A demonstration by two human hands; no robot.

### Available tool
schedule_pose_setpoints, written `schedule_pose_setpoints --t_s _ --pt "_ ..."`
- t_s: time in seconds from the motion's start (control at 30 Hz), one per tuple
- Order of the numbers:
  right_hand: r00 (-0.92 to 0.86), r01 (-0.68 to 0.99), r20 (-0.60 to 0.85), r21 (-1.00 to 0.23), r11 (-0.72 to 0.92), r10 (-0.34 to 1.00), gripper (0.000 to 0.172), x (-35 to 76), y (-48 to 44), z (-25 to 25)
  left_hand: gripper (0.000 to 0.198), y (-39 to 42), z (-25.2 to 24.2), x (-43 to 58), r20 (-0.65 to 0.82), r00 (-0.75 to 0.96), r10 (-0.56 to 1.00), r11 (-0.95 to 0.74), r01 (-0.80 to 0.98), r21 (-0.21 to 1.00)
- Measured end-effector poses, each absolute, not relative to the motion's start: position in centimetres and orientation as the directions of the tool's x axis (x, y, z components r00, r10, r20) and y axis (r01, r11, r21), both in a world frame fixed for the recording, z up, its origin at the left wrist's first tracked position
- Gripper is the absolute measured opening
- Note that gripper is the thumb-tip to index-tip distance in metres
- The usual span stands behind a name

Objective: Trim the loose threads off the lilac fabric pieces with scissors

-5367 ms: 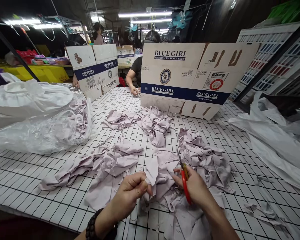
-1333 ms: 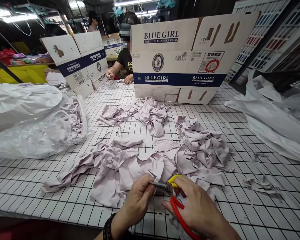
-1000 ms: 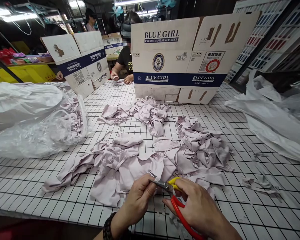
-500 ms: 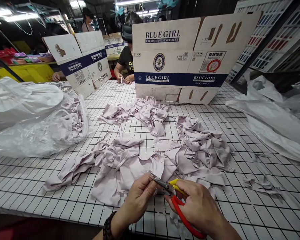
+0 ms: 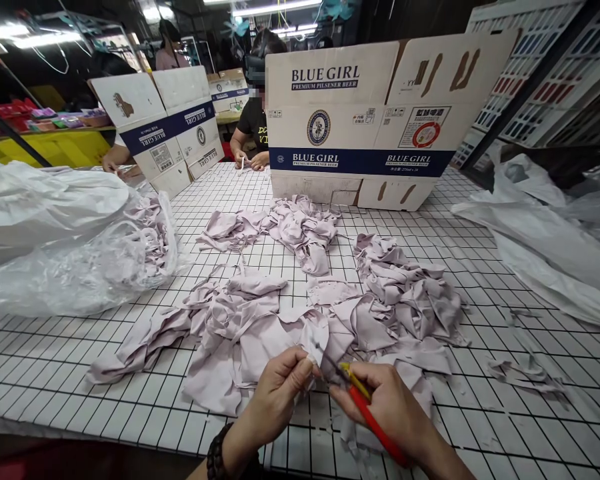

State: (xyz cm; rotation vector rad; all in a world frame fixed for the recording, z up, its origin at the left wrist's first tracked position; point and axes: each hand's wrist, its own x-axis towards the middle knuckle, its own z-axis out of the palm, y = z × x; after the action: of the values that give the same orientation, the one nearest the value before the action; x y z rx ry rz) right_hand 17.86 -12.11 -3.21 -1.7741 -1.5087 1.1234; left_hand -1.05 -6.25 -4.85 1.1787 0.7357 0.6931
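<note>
My left hand [image 5: 279, 393] pinches the edge of a pale lilac fabric piece [image 5: 273, 337] at the near edge of the grid-patterned table [image 5: 80, 400]. My right hand [image 5: 393, 413] grips red-and-yellow-handled scissors [image 5: 360, 400], their blades pointing left toward the pinched cloth, close to my left fingertips. Several heaps of the same lilac fabric [image 5: 410, 300] lie in front of both hands.
A clear plastic bag with more lilac pieces [image 5: 105, 260] lies at left, white plastic sheeting [image 5: 545, 247] at right. Two Blue Girl cardboard boxes [image 5: 365, 127] [image 5: 165, 127] stand as screens at the back. Another person [image 5: 253, 127] works behind them. Fabric trimmings [image 5: 520, 377] lie at right.
The scissors have tilted down and closed toward the cloth edge in my left fingers; five seconds ago they pointed up and away. My left hand keeps its pinch.
</note>
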Motion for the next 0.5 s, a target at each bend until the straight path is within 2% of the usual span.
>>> schedule_pose_setpoints --t_s 0.1,0.17,0.3,0.4,0.43,0.5 --pt "0.048 0.332 -0.265 -0.905 -0.266 0.963 0.025 18.2 -11.2 -4.0 0.037 -6.2 -5.1 -1.0 -0.150 0.584 0.798 0.269 -0.122 0.955" --pt "0.025 0.290 -0.254 -0.924 -0.250 0.967 0.033 17.8 -10.3 -4.7 0.037 -6.2 -5.1 -1.0 -0.147 0.571 0.807 0.268 -0.132 0.954" --pt "-0.090 0.183 -0.213 -0.964 -0.194 0.973 0.019 15.8 -9.0 -5.0 0.029 -6.3 -4.8 -1.8 -0.079 0.429 0.900 0.116 -0.061 0.991" --pt "-0.074 -0.009 -0.167 -0.986 -0.168 0.983 0.023 14.8 -9.3 -3.9 0.055 -6.4 -4.3 -2.6 -0.096 0.433 0.896 0.048 0.122 0.991" --pt "-0.055 -0.065 -0.156 -0.985 -0.159 0.986 0.026 14.7 -9.4 -3.4 0.049 -6.3 -4.1 -2.9 -0.143 0.490 0.860 0.060 0.181 0.982" --pt "-0.013 -0.091 -0.156 -0.984 -0.156 0.988 0.032 15.1 -9.5 -2.6 0.021 -5.5 -3.5 -3.2 -0.223 0.589 0.777 0.079 0.261 0.962"
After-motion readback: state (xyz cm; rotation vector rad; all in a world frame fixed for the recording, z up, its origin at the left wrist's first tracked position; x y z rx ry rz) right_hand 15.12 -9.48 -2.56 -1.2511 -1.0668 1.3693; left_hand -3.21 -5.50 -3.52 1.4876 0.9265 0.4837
